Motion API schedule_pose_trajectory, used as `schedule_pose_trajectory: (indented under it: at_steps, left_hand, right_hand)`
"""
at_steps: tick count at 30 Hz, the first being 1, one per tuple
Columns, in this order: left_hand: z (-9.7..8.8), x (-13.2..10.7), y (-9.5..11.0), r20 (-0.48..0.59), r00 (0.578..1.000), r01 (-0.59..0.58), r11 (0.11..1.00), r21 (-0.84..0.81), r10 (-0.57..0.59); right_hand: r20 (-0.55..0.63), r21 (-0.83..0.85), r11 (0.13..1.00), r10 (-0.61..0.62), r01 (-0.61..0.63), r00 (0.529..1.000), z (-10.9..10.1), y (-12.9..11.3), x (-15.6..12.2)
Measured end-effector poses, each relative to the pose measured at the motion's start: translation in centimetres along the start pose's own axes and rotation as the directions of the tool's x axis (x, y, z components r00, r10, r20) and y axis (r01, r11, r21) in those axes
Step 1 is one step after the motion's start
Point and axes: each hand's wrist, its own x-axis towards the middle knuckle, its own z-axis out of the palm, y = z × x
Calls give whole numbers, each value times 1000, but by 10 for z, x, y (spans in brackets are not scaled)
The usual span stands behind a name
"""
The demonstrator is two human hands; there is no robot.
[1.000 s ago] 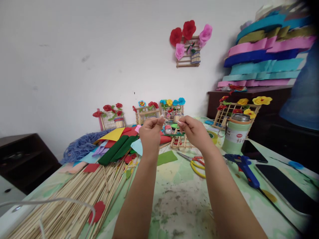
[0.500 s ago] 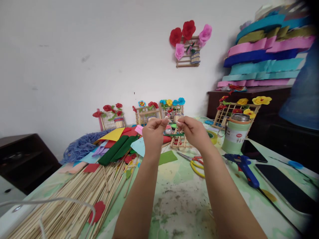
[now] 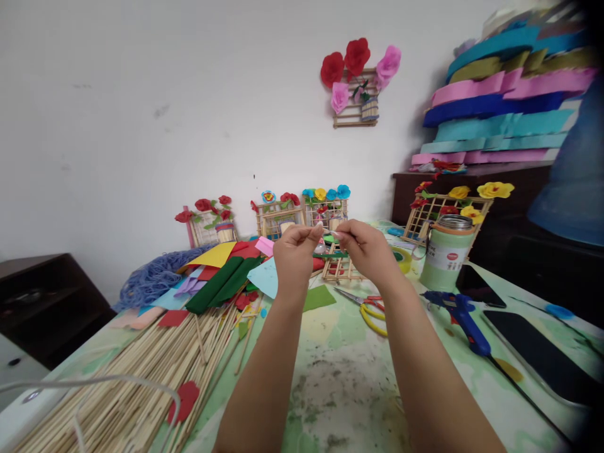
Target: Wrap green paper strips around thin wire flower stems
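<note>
Both hands are raised over the table, fists turned away from me. My left hand (image 3: 293, 257) is closed in a pinch, and my right hand (image 3: 365, 250) is closed in a pinch too. Between the two sets of fingertips runs a thin pale stick (image 3: 326, 231), held at both ends. The fingertips are only a few centimetres apart. Behind the hands stands a small wooden lattice frame (image 3: 340, 267) with red bits on it.
A pile of bamboo skewers (image 3: 141, 377) lies at the left, coloured paper sheets (image 3: 221, 267) behind it. Yellow-handled scissors (image 3: 370, 308), a blue glue gun (image 3: 462, 318), a green jar (image 3: 448, 251) and a dark phone (image 3: 542, 358) sit at the right. Flower frames (image 3: 278, 214) line the wall.
The two hands have drawn closer together, the left one shifting right, so the gap between the fingertips has narrowed. Both keep their pinch.
</note>
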Motion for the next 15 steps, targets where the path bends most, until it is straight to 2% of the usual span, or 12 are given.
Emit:
schedule_pose_trajectory:
  at_steps: [5, 8, 12, 15]
  left_hand:
    - [0, 0, -2, 4, 1000, -8, 1000, 3, 8]
    - [-1, 0, -1, 6, 1000, -9, 1000, 11, 9]
    - [-1, 2, 3, 66, 998, 11, 999, 33, -13]
    - [0, 4, 1, 143, 986, 90, 996, 1, -89]
  right_hand:
    - [53, -30, 999, 25, -23, 998, 0, -3, 1]
    - [82, 20, 999, 34, -36, 996, 1, -3, 0]
    - [70, 272, 955, 105, -121, 992, 5, -1, 1]
    - [0, 550, 808, 254, -212, 967, 7, 0, 4]
